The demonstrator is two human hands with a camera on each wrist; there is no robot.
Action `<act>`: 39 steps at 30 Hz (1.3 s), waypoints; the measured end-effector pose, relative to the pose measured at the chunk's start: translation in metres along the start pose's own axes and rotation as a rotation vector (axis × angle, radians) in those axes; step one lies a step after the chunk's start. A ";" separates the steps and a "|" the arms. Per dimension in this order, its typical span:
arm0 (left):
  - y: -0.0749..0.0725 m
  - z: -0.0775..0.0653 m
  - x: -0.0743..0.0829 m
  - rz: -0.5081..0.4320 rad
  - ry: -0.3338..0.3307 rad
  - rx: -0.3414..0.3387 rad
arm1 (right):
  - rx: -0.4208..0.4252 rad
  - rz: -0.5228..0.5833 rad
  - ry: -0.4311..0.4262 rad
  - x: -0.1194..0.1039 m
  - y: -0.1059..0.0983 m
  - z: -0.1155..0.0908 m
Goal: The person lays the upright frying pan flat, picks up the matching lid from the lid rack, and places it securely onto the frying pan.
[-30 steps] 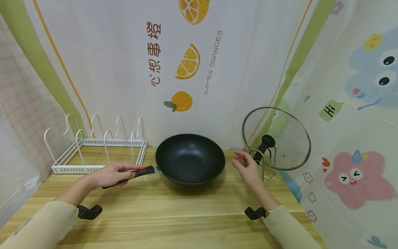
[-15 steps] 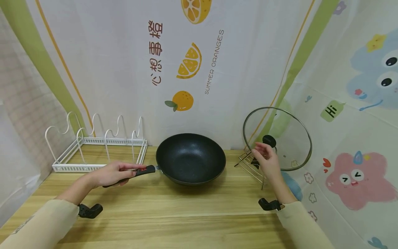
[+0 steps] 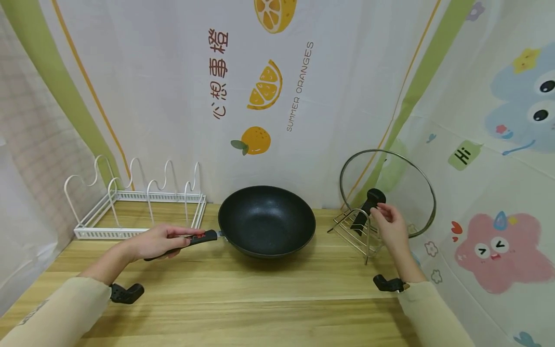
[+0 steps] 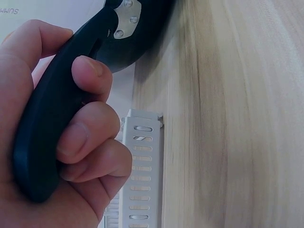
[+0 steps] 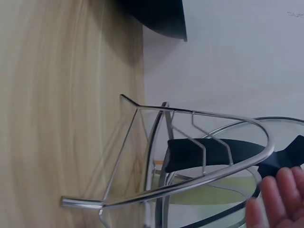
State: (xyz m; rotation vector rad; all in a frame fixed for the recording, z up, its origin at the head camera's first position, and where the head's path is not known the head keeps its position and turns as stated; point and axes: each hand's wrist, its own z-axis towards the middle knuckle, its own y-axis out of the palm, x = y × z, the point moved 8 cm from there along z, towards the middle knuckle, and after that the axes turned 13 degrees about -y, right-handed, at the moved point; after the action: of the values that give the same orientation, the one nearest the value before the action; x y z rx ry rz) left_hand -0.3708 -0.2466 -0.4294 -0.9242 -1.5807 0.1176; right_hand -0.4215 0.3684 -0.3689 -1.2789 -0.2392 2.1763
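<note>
A black wok (image 3: pixel 266 221) stands on the wooden table, its inside facing me. My left hand (image 3: pixel 158 242) grips the wok's black handle (image 4: pixel 50 107), with fingers curled round it in the left wrist view. On the right, a glass pot lid (image 3: pixel 407 183) with a metal rim leans upright in a metal wire rack (image 5: pixel 190 185). Its long black knob (image 3: pixel 368 207) points toward me. My right hand (image 3: pixel 393 229) is at the knob's right side, fingers loosely bent and not wrapped round it. Whether the fingertips touch the knob, I cannot tell.
At the back left is a white rack (image 3: pixel 108 233) with several curved dividers, close behind my left hand. Printed curtains (image 3: pixel 173 96) hang behind and beside the wooden table (image 3: pixel 260 299).
My right hand has moved rightward, from between the wok and the wire rack, past the rack's front to the right side of the lid's knob. My left hand keeps its grip.
</note>
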 end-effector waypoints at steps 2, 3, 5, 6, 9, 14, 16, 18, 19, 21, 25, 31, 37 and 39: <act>0.000 0.000 0.000 0.003 -0.002 0.002 | -0.018 -0.053 0.031 0.004 0.000 -0.002; 0.000 0.000 0.000 0.003 -0.003 0.003 | -0.032 -0.077 0.041 0.006 0.001 -0.002; 0.000 0.000 0.000 0.002 -0.006 0.004 | -0.066 -0.119 0.065 0.009 0.004 -0.004; 0.000 0.000 0.000 0.001 -0.005 0.005 | -0.086 -0.133 0.074 0.010 0.006 -0.003; 0.001 0.000 0.000 -0.012 -0.014 0.002 | -0.167 -0.138 0.105 0.016 0.014 -0.003; 0.002 0.000 -0.002 -0.025 -0.030 -0.002 | -0.301 -0.060 0.180 0.022 0.028 -0.003; 0.002 0.000 -0.002 -0.022 -0.031 -0.002 | -0.329 -0.003 0.214 0.025 0.032 -0.001; 0.001 0.000 -0.002 -0.019 -0.037 0.001 | -0.341 0.051 0.236 0.027 0.035 0.002; 0.001 0.000 -0.001 -0.017 -0.036 0.001 | -0.341 0.080 0.247 0.029 0.037 0.004; 0.000 0.000 -0.001 -0.014 -0.036 0.004 | -0.348 0.120 0.250 0.031 0.040 0.008; 0.000 0.000 -0.002 -0.014 -0.036 0.006 | -0.361 0.138 0.258 0.036 0.045 0.013; 0.000 0.001 -0.002 -0.012 -0.034 0.003 | -0.328 0.262 0.273 0.041 0.051 0.019; 0.000 0.001 -0.003 -0.013 -0.031 0.000 | -0.289 0.566 0.289 0.039 0.060 0.022; 0.000 0.001 -0.002 -0.012 -0.028 0.001 | -0.283 0.637 0.287 0.037 0.061 0.023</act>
State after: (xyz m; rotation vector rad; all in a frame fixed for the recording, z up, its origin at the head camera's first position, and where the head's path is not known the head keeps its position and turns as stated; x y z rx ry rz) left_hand -0.3717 -0.2476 -0.4316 -0.9156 -1.6115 0.1240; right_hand -0.4789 0.3437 -0.4111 -2.0247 -0.0176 2.4829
